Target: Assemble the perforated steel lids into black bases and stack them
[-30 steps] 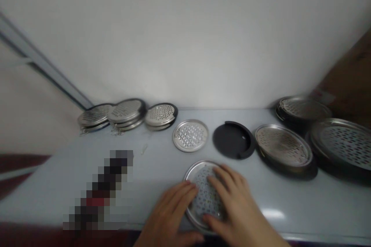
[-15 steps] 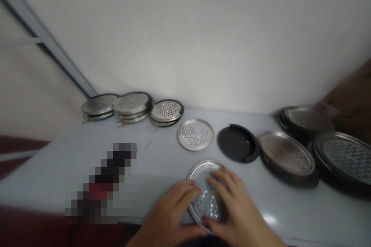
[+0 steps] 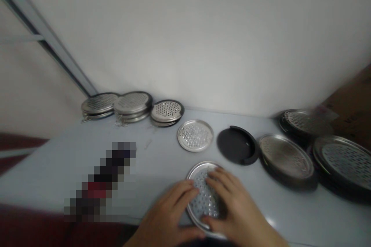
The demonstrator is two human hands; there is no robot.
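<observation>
A round perforated steel disc (image 3: 204,197) lies at the front edge of the pale table (image 3: 162,166), mostly covered by my hands. My left hand (image 3: 165,214) grips its left side, and my right hand (image 3: 236,208) grips its right side, with the fingers across the holes. Beyond them lies a smaller perforated steel disc (image 3: 195,135), next to a black round plastic lid (image 3: 236,146). A larger steel strainer plate with a dark rim (image 3: 285,160) sits to the right.
Stacks of perforated discs (image 3: 132,103) stand along the back wall, and larger dark-rimmed plates (image 3: 343,162) lie at the right. A pixelated object (image 3: 101,181) lies left of my hands. A cardboard box (image 3: 352,114) stands at the right corner.
The view has tilted and shifted slightly, moving the table items in the picture. My hands stay on the front disc, with no clear change in their hold.
</observation>
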